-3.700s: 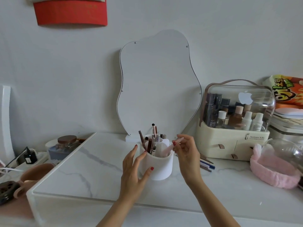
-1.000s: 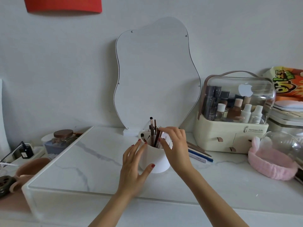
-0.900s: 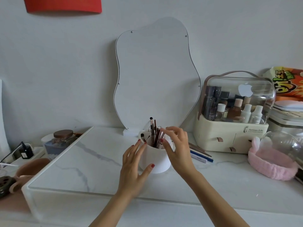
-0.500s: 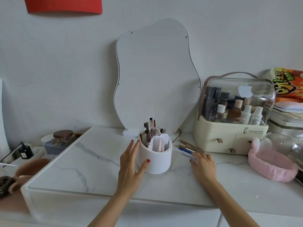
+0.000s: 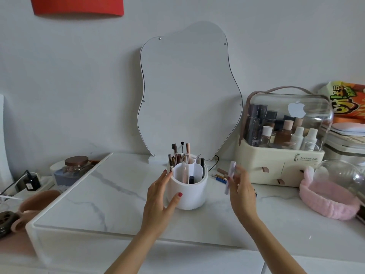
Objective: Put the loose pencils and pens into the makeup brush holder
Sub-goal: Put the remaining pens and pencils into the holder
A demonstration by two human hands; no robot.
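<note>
A round white brush holder (image 5: 190, 194) with inner dividers stands mid-counter, with several pencils, pens and brushes (image 5: 178, 157) upright in it. My left hand (image 5: 161, 198) rests against its left side, thumb on the front wall. My right hand (image 5: 242, 189) hovers just right of the holder, gripping a pale lilac pen (image 5: 230, 177) held nearly upright and motion-blurred. Loose pencils and pens (image 5: 220, 175) lie on the counter behind my right hand, by the organiser's base.
A wavy-edged mirror (image 5: 187, 89) leans on the wall behind the holder. A cream cosmetics organiser (image 5: 280, 167) with a clear dome sits at right, a pink headband (image 5: 328, 198) beyond it. A lidded jar (image 5: 76, 165) and charger (image 5: 29, 183) are at left of the marble counter (image 5: 110, 196).
My right hand left the holder, reached down to the loose pens on the counter, and has now lifted a pale lilac pen. My left hand stayed on the holder.
</note>
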